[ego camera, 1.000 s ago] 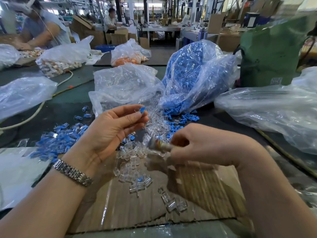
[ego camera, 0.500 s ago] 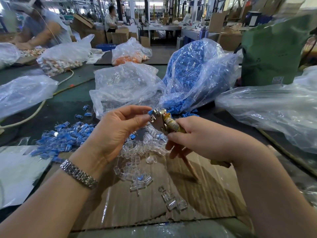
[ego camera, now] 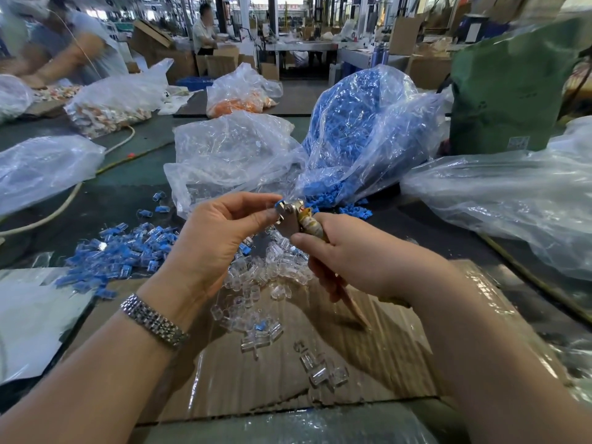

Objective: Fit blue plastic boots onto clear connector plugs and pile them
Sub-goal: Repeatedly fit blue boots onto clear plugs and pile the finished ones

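While the right hand (ego camera: 358, 257) grips a pliers-like hand tool (ego camera: 293, 219) by its taped handles, the left hand (ego camera: 217, 238) pinches a blue boot (ego camera: 278, 204) against the tool's metal head (any plug there is hidden). Below that grip lie loose clear connector plugs (ego camera: 256, 283) on cardboard (ego camera: 400, 363); left of it, the finished blue-and-clear pile (ego camera: 121, 251).

A small blue boot (ego camera: 278, 204) is held up at the tip of a metal tool. Loose clear plugs (ego camera: 256, 283) lie in a heap on the cardboard. Finished plugs with blue boots (ego camera: 118, 251) lie piled at the left, on the dark table.
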The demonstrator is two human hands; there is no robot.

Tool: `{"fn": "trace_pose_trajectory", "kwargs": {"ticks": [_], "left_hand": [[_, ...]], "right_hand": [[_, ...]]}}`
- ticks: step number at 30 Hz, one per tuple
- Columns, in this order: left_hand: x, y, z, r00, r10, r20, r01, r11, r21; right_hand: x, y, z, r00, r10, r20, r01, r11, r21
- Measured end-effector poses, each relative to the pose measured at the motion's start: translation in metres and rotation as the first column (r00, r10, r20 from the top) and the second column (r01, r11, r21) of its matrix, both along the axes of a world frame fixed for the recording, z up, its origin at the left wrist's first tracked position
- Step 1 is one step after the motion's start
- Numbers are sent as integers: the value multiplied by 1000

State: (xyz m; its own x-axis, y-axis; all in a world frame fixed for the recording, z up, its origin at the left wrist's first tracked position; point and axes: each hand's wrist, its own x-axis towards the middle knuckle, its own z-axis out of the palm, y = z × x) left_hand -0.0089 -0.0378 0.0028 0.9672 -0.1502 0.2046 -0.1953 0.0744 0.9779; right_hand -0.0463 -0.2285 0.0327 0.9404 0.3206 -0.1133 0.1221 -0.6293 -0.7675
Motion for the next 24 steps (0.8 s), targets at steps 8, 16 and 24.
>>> {"fn": "trace_pose_trajectory", "kwargs": {"ticks": [8, 16, 24], "left_hand": [[7, 10, 0, 999, -30, 32, 28, 998, 54], [20, 43, 3, 900, 294, 321, -434, 551, 713], [10, 21, -5, 935, -188, 299, -181, 474, 862]], "right_hand": [[2, -7, 0, 1000, 31, 0, -31, 999, 27], [-1, -33, 4, 969, 246, 13, -218, 884, -413], [0, -24, -2, 957, 289, -31, -258, 797, -546]]}}
